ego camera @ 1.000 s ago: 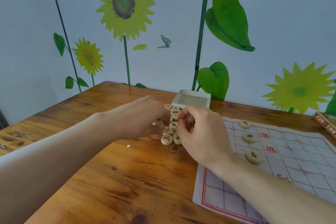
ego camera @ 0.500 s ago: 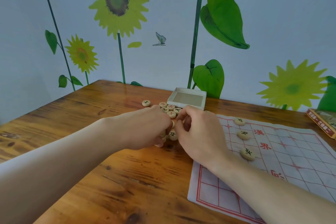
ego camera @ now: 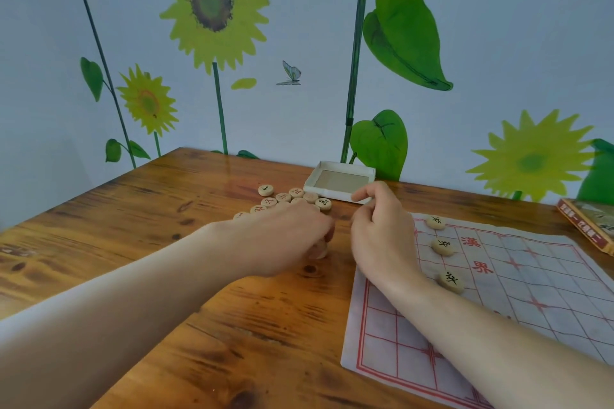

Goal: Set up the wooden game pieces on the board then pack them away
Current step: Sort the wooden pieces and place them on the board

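Several round wooden game pieces (ego camera: 283, 197) lie in a loose pile on the wooden table, just left of a small white box tray (ego camera: 311, 183). My left hand (ego camera: 289, 236) lies over the near part of the pile, its fingers curled down round a few pale pieces (ego camera: 321, 251) at the fingertips. My right hand (ego camera: 382, 229) hovers between the pile and the board with curled fingers; whether it holds a piece is hidden. The paper board (ego camera: 518, 295) with red lines lies to the right. Three pieces stand on it in a column (ego camera: 443, 246).
A wooden table (ego camera: 166, 226) stands against a wall with sunflower decals. A printed box lid (ego camera: 588, 222) lies at the far right edge beyond the board. The white tray sits near the wall, behind the pile.
My right hand has lifted out of the pile and shifted right toward the board. My left hand has stayed over the pieces, and more of the pile shows behind it.
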